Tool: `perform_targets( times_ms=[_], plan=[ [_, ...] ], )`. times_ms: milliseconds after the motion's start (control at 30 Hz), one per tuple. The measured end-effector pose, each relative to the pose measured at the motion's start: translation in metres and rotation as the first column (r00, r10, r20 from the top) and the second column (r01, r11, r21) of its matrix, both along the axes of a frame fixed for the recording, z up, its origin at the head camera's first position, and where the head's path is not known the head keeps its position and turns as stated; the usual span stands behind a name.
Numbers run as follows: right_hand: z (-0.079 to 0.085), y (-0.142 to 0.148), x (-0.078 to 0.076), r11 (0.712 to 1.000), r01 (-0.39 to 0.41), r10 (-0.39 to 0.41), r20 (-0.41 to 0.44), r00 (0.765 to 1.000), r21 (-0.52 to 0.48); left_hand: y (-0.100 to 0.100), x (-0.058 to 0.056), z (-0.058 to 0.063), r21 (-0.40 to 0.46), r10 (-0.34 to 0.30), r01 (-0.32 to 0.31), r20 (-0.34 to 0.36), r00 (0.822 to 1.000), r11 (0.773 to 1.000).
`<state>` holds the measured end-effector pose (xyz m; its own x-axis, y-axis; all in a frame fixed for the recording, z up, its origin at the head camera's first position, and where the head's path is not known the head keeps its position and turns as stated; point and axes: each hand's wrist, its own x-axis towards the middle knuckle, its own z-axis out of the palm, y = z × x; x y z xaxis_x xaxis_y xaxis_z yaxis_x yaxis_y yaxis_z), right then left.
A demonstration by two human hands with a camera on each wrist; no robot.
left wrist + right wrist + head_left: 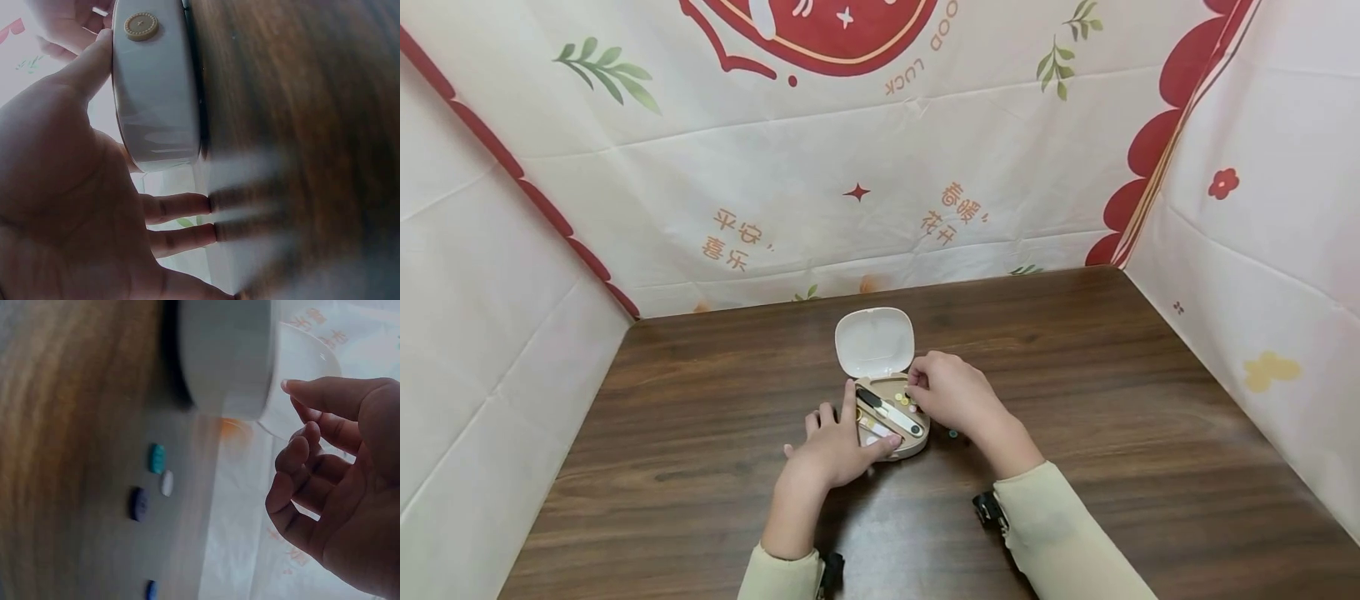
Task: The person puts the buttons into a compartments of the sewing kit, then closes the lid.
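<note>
Two hands at one open button-and-tool case, centre of frame, on the wood-grain table; white lid tipped back at its far side. Left hand: fingers spread, nothing enclosed; index along the case's left edge, thumb on its near rim, close to the round clasp. Right hand: fingers curled above the case's right compartment, tips just beside yellow and pale buttons; cannot tell whether it pinches one. Black-and-white tool lies between both hands. Teal button on table, left of centre in right wrist view.
</note>
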<state>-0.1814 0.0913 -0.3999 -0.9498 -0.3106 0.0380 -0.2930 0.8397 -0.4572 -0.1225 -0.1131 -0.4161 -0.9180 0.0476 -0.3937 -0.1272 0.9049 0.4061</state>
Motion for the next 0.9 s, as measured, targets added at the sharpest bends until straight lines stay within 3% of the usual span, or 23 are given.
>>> perform_targets(
  times_ms=[300,633,900],
  plan=[
    [-0.004,-0.005,-0.010,0.998,-0.021,0.023,-0.031,0.999,0.060,0.002,-0.001,0.000,-0.007,0.000,0.000,0.015,1.000,1.000],
    [-0.002,-0.013,-0.013,0.994,-0.044,0.043,0.012,0.999,0.105,0.000,0.000,0.003,-0.002,0.005,-0.005,0.013,1.000,1.000],
    [-0.001,-0.006,-0.012,0.996,-0.036,0.036,0.010,0.999,0.081,0.001,-0.001,0.002,-0.001,-0.001,0.001,0.008,1.000,1.000]
  ],
)
